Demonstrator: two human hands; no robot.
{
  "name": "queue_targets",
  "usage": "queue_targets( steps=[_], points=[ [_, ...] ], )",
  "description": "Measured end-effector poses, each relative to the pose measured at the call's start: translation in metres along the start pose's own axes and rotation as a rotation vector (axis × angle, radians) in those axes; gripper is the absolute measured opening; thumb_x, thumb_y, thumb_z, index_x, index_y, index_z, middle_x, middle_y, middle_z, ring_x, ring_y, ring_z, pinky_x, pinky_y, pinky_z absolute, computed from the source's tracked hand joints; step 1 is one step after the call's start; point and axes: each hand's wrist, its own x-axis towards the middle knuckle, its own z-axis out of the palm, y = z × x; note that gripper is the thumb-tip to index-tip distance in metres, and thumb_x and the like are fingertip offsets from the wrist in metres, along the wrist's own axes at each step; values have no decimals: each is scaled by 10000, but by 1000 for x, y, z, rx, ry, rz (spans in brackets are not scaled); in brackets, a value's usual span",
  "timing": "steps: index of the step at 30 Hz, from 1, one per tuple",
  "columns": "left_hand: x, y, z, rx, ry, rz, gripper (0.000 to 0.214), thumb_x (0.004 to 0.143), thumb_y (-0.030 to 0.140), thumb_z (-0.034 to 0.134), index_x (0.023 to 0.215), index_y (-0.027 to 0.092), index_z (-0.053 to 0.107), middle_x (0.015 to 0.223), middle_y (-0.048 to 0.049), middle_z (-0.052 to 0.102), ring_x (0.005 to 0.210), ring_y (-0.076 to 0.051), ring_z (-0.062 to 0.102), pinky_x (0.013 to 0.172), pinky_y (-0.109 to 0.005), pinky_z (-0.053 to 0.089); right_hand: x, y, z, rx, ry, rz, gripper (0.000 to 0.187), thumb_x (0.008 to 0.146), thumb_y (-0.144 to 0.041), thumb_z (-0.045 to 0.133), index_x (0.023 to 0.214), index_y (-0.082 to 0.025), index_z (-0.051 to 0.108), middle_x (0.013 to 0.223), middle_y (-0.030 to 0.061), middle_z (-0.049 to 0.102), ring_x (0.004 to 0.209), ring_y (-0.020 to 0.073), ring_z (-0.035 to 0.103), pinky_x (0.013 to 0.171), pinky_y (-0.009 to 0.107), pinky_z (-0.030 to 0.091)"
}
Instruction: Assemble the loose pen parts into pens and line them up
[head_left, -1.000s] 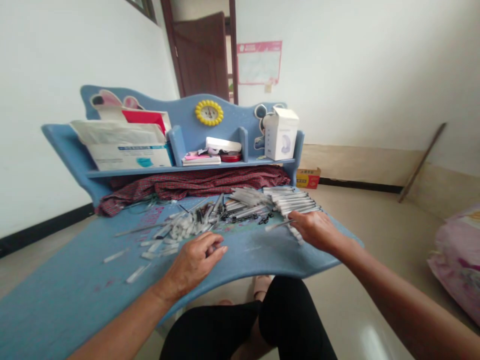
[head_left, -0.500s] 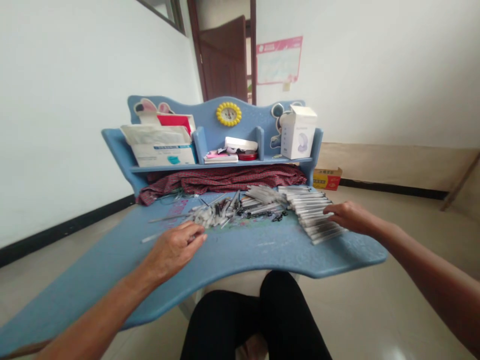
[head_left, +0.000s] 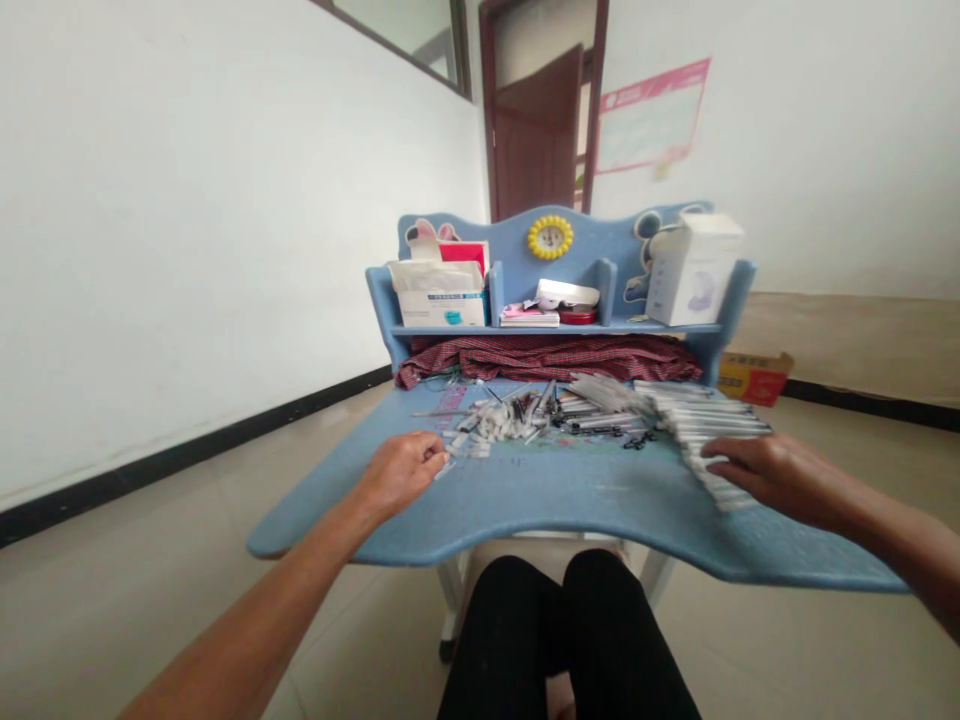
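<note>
My left hand (head_left: 405, 468) is over the left part of the blue desk (head_left: 517, 510), its fingers curled together. Beside its fingertips lie small clear plastic pieces; whatever is inside the grip is hidden. My right hand (head_left: 765, 472) reaches over a row of clear pens (head_left: 705, 420) laid side by side at the right. Its fingers stretch out with the thumb a little apart, and the fingertips touch the row or hover just above. Between the hands spreads a loose pile of clear and whitish pen parts (head_left: 499, 418). Small black pieces (head_left: 640, 439) lie near the pens.
Behind the pile lies a red checked cloth (head_left: 555, 357), under a shelf. On that shelf stand a mask box (head_left: 442, 306), a white eyeglass case (head_left: 568, 293), a red round tin (head_left: 577, 315) and a tall white box (head_left: 694, 270). A yellow-red carton (head_left: 754, 378) is on the floor.
The view has swung left, so the desk appears further right. My right hand has shifted nearer along the pen row. My left hand stays curled near the pile's left side.
</note>
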Motion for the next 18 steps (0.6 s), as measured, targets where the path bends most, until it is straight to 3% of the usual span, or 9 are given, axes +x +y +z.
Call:
queue_targets(
  steps=[3, 7, 13, 18],
  points=[
    [0, 3, 4, -7, -13, 38, 251, 775, 344, 440, 709, 173, 612, 681, -19, 628, 630, -148, 554, 586, -224, 399, 15, -37, -7, 13, -132, -48, 270, 864, -319, 421, 948, -233, 663, 751, 49, 709, 687, 191, 660, 613, 263, 433],
    [3, 8, 5, -4, -39, 91, 236, 785, 327, 453, 741, 171, 625, 691, -18, 627, 633, -148, 558, 599, -228, 404, 37, -63, -3, -13, -208, -63, 248, 859, -317, 434, 943, -231, 652, 763, 57, 702, 715, 193, 657, 608, 253, 410],
    [8, 17, 5, -23, -42, 156, 195, 793, 272, 462, 702, 170, 601, 673, -17, 594, 617, -140, 549, 596, -224, 393, 86, -74, 16, -174, -244, 5, 250, 846, -285, 445, 903, -191, 669, 818, 135, 690, 764, 260, 654, 634, 317, 437],
    [10, 27, 8, 6, -73, 168, 189, 810, 262, 454, 719, 167, 589, 691, -26, 588, 637, -148, 554, 616, -234, 393, 129, -75, 33, -209, -267, -5, 267, 802, -154, 446, 922, -152, 685, 886, 181, 687, 830, 295, 656, 671, 371, 469]
  ],
)
